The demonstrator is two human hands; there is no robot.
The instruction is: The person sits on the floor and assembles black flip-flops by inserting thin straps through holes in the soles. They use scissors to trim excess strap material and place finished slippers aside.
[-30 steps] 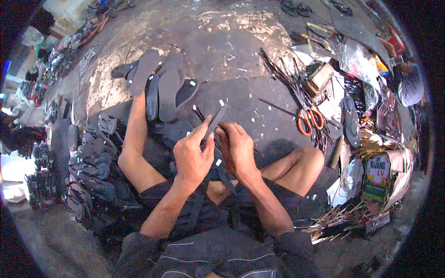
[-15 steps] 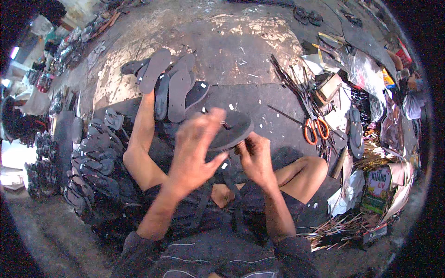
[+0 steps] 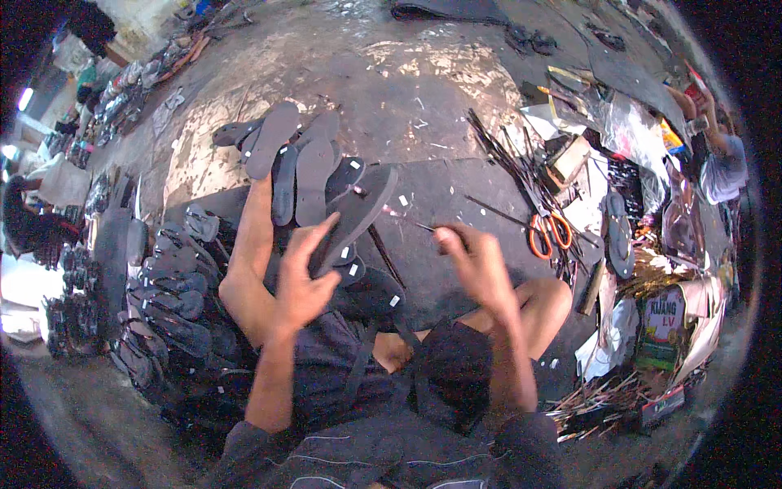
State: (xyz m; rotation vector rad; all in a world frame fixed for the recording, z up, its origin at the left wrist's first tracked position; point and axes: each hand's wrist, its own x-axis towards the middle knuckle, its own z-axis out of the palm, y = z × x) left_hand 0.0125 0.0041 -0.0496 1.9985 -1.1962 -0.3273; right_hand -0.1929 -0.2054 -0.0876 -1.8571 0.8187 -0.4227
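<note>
My left hand (image 3: 303, 287) grips a dark flip-flop sole (image 3: 365, 213) along its near left edge, the fingers partly hidden by it. The sole is tilted, its far end pointing up and to the right, with a small pale-and-dark bit near that end. A dark strip (image 3: 383, 254) shows just right of the sole's lower part. In my right hand (image 3: 479, 259), the fingers are closed round a thin, pointed tool (image 3: 417, 222). Its slim shaft points left toward the sole, apart from it; the exact kind is unclear. Between my legs lie dark flip-flop pieces (image 3: 371, 292) with white tags.
Grey soles (image 3: 316, 175) and other flip-flops lie beyond my left hand. Many dark flip-flops (image 3: 175, 285) are heaped at the left. Orange-handled scissors (image 3: 551, 236), dark strips (image 3: 505, 155) and a single flip-flop (image 3: 619, 236) lie right. Another person (image 3: 721, 159) sits at the far right.
The sole has moved left and swung more upright in my left hand. My right hand has drawn away to the right, and the thin tool in it now shows.
</note>
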